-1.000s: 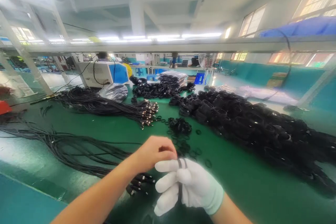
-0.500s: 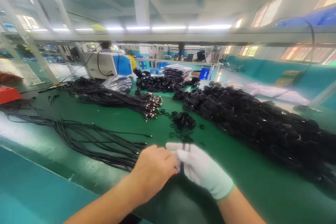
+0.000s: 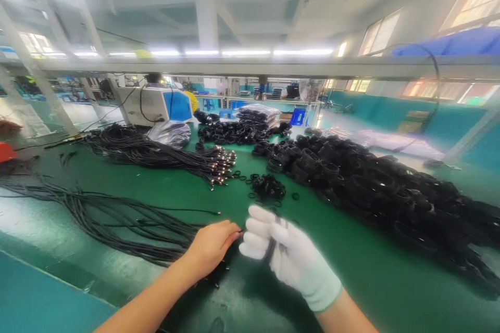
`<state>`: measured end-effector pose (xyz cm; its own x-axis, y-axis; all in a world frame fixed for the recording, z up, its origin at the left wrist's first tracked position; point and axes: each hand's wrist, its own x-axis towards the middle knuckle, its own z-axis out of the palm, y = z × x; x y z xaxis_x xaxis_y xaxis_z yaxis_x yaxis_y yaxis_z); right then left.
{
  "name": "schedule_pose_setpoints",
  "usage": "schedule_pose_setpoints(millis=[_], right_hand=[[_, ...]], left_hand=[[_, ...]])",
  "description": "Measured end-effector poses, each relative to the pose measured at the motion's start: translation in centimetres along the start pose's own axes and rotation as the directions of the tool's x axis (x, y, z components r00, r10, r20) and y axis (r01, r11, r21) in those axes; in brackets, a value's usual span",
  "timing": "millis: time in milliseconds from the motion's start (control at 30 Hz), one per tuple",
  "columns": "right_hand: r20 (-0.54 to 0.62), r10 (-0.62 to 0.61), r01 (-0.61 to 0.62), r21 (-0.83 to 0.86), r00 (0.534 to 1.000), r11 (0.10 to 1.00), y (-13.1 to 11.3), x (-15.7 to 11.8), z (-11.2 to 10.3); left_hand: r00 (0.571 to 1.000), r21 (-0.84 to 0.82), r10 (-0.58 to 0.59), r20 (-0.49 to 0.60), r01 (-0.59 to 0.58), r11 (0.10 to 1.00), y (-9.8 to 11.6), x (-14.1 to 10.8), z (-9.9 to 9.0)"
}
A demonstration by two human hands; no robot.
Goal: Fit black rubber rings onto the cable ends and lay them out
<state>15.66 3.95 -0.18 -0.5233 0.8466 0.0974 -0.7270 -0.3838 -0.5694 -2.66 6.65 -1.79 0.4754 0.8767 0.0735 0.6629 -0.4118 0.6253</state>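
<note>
My bare left hand [image 3: 214,247] is closed in a pinch, with a small dark tip at its thumb and forefinger that looks like a cable end. It sits over the near ends of a loose bundle of black cables [image 3: 128,226] lying to the left. Just right of it, my right hand [image 3: 287,252], in a white glove, has its fingers curled around a black cable [image 3: 270,250] that crosses the palm; its far part is hidden. Beyond the glove lies a small heap of black rubber rings [image 3: 267,187], with several loose ones around it.
A long pile of coiled black cables [image 3: 363,182] covers the right side of the green table mat [image 3: 156,179]. Another cable bundle [image 3: 164,153] with shiny connectors lies at the back left, near a plastic bag [image 3: 172,134] and a white-and-blue machine [image 3: 156,105]. A shelf beam [image 3: 234,66] crosses above.
My left hand has moved left, away from the glove, and the two hands are now apart. The right hand's gloved fingers show more plainly, still around the black cable. The view has shifted slightly.
</note>
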Motion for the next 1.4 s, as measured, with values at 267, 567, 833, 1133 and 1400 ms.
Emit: schedule_pose_setpoints(millis=[267,567,833,1133,1400], right_hand=[[-0.226,-0.038,-0.011,-0.210,0.974,0.978,0.0,0.3,-0.7],[0.135,0.440,-0.405,-0.224,0.888,0.886,2.2,-1.1,-0.4],[0.130,0.310,-0.328,0.155,0.942,0.932,3.6,-0.1,0.7],[-0.174,-0.123,0.122,-0.017,0.977,0.992,0.0,0.6,-1.6],[-0.213,-0.110,0.082,-0.138,0.971,0.987,0.7,0.6,-2.0]], left_hand=[[0.959,0.544,0.269,-0.095,-0.176,0.821,3.9,-3.3,2.0],[0.957,0.059,0.289,-0.031,-0.287,0.956,3.5,-2.6,-3.2],[0.999,-0.231,0.023,0.026,-0.017,0.973,0.1,-1.2,-1.0],[0.979,0.482,-0.192,-0.070,0.201,0.853,2.6,-2.2,0.3],[0.983,0.541,0.146,-0.115,-0.061,0.839,4.5,-3.7,2.1]])
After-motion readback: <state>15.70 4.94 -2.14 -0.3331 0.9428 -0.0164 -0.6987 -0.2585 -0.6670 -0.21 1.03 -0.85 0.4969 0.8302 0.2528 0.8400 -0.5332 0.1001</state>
